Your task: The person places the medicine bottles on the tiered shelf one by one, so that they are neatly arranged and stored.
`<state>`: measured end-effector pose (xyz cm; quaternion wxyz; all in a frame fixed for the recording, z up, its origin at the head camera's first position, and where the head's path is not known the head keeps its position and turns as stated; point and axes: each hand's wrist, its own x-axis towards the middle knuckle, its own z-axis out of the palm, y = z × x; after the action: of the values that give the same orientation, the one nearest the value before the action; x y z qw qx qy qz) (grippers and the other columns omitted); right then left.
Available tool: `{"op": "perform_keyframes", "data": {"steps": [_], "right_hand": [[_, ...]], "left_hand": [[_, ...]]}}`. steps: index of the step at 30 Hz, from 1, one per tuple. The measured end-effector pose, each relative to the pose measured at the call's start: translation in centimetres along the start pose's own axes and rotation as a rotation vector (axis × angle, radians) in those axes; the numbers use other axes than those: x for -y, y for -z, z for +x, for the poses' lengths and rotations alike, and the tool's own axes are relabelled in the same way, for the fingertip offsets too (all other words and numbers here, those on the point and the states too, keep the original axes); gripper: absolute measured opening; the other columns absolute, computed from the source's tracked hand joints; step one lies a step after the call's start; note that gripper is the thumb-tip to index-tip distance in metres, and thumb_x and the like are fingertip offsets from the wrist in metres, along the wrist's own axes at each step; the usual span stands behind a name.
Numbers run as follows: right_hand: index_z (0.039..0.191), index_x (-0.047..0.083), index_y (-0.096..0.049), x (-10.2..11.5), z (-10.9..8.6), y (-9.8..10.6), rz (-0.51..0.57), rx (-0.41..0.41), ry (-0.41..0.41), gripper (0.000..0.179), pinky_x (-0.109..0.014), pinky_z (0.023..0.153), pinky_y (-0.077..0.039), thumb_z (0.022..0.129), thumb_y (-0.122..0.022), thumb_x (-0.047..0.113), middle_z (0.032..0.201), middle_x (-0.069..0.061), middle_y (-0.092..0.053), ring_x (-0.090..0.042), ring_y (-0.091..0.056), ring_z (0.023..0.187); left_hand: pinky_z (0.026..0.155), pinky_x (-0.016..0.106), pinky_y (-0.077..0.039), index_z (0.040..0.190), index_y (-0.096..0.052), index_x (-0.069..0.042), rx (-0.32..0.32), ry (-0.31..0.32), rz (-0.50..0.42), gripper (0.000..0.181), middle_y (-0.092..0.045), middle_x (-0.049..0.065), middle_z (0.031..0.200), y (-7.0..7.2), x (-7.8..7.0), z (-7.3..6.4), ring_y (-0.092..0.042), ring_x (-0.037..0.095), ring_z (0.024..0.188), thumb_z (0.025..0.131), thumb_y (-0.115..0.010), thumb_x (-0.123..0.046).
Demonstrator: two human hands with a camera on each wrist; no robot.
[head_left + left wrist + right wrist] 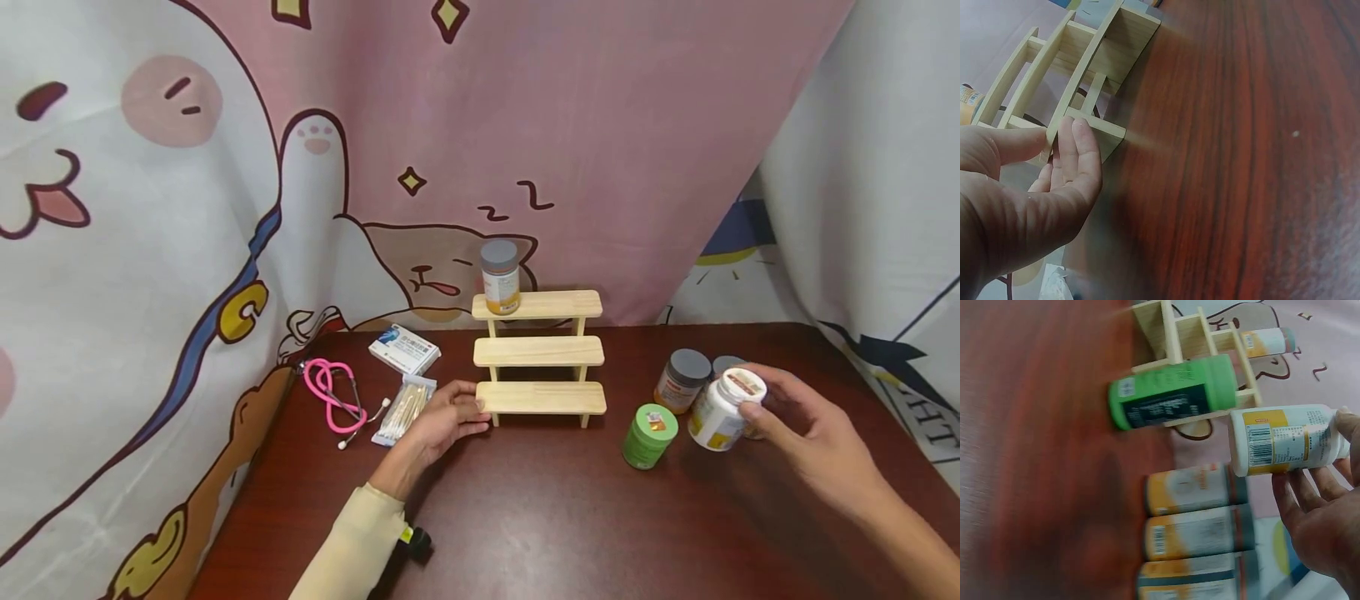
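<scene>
A small three-step wooden display shelf [540,398] stands at the back of the table. My left hand [442,421] pinches the left end of its lowest step, thumb on top and fingers beneath, as the left wrist view shows. On the top step sits a grey-lidded bottle [501,279]. To the right, my right hand [813,437] grips a white pill bottle [1285,439] near its lid, raised off the table. A green bottle [649,437] stands just left of it. Behind the held bottle are several grey-lidded bottles [682,382], partly hidden in the head view.
Left of the shelf lie a pink stethoscope [333,396], a white medicine box [404,350] and a pack of cotton swabs [406,408]. A printed pink and white curtain [600,150] hangs behind the dark red-brown table [540,517].
</scene>
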<state>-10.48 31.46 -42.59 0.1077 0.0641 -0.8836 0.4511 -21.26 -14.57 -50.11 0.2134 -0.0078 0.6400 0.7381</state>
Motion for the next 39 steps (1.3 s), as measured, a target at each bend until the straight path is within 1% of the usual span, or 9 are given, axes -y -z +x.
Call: {"op": "perform_keyframes", "data": {"steps": [4, 9, 12, 18, 23, 29, 33, 35, 39], "right_hand": [[0.152, 0.018, -0.053, 1.5, 1.6, 0.7, -0.049, -0.032, 0.030, 0.053, -0.015, 0.064, -0.057, 0.102, -0.070, 0.012, 0.122, 0.029, -0.060, 0.016, -0.060, 0.100], [0.154, 0.018, -0.052, 3.1, 4.1, 0.6, -0.038, -0.050, 0.103, 0.055, 0.002, 0.080, -0.047, 0.102, -0.069, 0.010, 0.128, 0.029, -0.059, 0.020, -0.056, 0.110], [0.154, 0.018, -0.052, 4.1, 5.5, -0.1, -0.014, -0.058, 0.156, 0.054, 0.004, 0.087, -0.044, 0.103, -0.067, 0.010, 0.129, 0.026, -0.060, 0.016, -0.058, 0.112], [0.154, 0.014, -0.052, 5.9, 8.1, -2.1, 0.030, -0.060, 0.258, 0.050, 0.002, 0.089, -0.045, 0.106, -0.062, 0.006, 0.130, 0.022, -0.059, 0.010, -0.057, 0.116], [0.154, 0.014, -0.049, 7.2, 10.3, -3.7, 0.041, -0.030, 0.280, 0.047, 0.001, 0.088, -0.046, 0.108, -0.059, 0.012, 0.128, 0.020, -0.058, 0.008, -0.057, 0.115], [0.153, 0.014, -0.050, 8.2, 13.3, -5.6, 0.061, 0.000, 0.268, 0.045, -0.006, 0.082, -0.053, 0.109, -0.060, 0.020, 0.127, 0.001, -0.062, 0.007, -0.060, 0.107], [0.152, 0.013, -0.052, 8.9, 15.3, -6.8, 0.081, 0.006, 0.294, 0.045, -0.005, 0.088, -0.050, 0.108, -0.060, 0.020, 0.134, -0.011, -0.063, 0.010, -0.058, 0.113], [0.152, 0.012, -0.051, 9.4, 16.2, -7.4, 0.072, 0.008, 0.317, 0.045, -0.004, 0.092, -0.045, 0.109, -0.060, 0.019, 0.136, -0.013, -0.064, 0.006, -0.057, 0.118], [0.151, 0.009, -0.052, 10.4, 17.7, -8.6, 0.096, 0.044, 0.340, 0.044, -0.006, 0.095, -0.047, 0.108, -0.060, 0.019, 0.138, -0.018, -0.065, -0.016, -0.062, 0.127]], "left_hand": [[0.085, 0.031, -0.065, 0.138, -0.044, 0.005, -0.001, -0.004, 0.006, 0.037, -0.061, 0.008, 0.104, 0.1, 0.0, 0.1, -0.070, 0.018, 0.092, 0.103, -0.056, 0.002], [0.085, 0.032, -0.065, 0.138, -0.044, 0.006, 0.000, -0.011, 0.003, 0.038, -0.061, 0.007, 0.103, 0.1, -0.1, 0.1, -0.071, 0.019, 0.093, 0.103, -0.056, 0.002], [0.085, 0.032, -0.065, 0.138, -0.044, 0.006, 0.000, -0.014, 0.000, 0.037, -0.061, 0.007, 0.102, 0.1, 0.0, 0.0, -0.071, 0.019, 0.092, 0.103, -0.056, 0.002], [0.086, 0.033, -0.066, 0.137, -0.045, 0.004, 0.003, -0.010, 0.006, 0.036, -0.061, 0.007, 0.104, -0.2, 0.0, 0.1, -0.071, 0.018, 0.093, 0.103, -0.057, 0.000], [0.085, 0.032, -0.065, 0.136, -0.045, 0.004, 0.003, -0.013, 0.002, 0.035, -0.060, 0.007, 0.103, -0.3, 0.0, 0.2, -0.070, 0.018, 0.092, 0.103, -0.056, 0.001], [0.085, 0.032, -0.065, 0.137, -0.045, 0.005, 0.004, -0.019, 0.003, 0.035, -0.060, 0.006, 0.103, -0.2, -0.1, 0.1, -0.070, 0.018, 0.092, 0.103, -0.055, 0.001], [0.086, 0.033, -0.065, 0.137, -0.045, 0.005, 0.008, -0.017, 0.004, 0.036, -0.060, 0.007, 0.104, -0.1, 0.0, 0.0, -0.070, 0.020, 0.094, 0.103, -0.055, 0.001], [0.087, 0.033, -0.065, 0.137, -0.045, 0.005, 0.008, -0.016, 0.003, 0.036, -0.060, 0.007, 0.104, 0.0, 0.0, 0.0, -0.070, 0.020, 0.094, 0.103, -0.055, 0.001], [0.087, 0.034, -0.065, 0.137, -0.045, 0.004, 0.004, -0.013, 0.001, 0.036, -0.060, 0.007, 0.104, 0.1, 0.1, 0.0, -0.070, 0.019, 0.092, 0.103, -0.056, 0.001]]}}
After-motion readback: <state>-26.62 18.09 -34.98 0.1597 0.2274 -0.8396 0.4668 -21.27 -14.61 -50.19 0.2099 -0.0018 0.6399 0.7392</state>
